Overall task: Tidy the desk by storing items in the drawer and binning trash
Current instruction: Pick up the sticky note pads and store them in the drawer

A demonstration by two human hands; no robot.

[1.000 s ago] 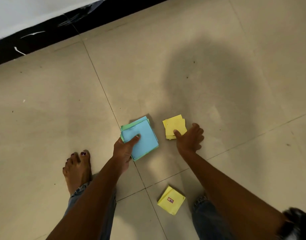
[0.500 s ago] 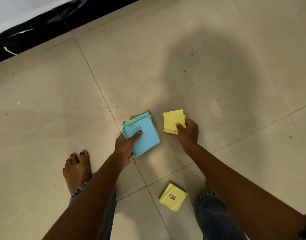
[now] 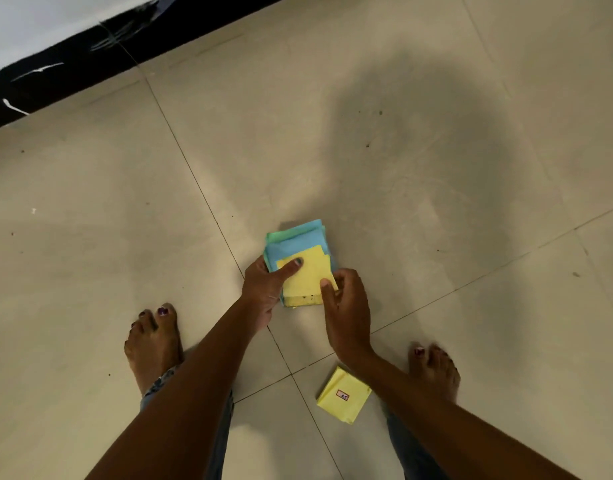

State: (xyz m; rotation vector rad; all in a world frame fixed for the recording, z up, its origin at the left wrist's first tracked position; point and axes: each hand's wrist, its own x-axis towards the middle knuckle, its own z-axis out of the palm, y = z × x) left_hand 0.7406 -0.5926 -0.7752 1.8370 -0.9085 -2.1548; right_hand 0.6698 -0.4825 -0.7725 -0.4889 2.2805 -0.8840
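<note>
Yellow notes [image 3: 307,275] now atop blue stack [image 3: 291,242]

floor [image 3: 402,98]: beige tiles, thin dark grout lines, few dark specks | skirting [image 3: 73,64]: black, white smears, at 10 o'clock | wall [image 3: 38,22]: white, above skirting | light: soft shadow toward 1 o'clock

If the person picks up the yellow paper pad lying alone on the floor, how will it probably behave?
The square yellow paper pad with a small printed label looks thin and small, so it is probably light. Its lower edge shows loose-looking sheets, so it may bend or fan out when gripped. It lies flat on the tiled floor, so rolling or tipping seems unlikely.
</note>
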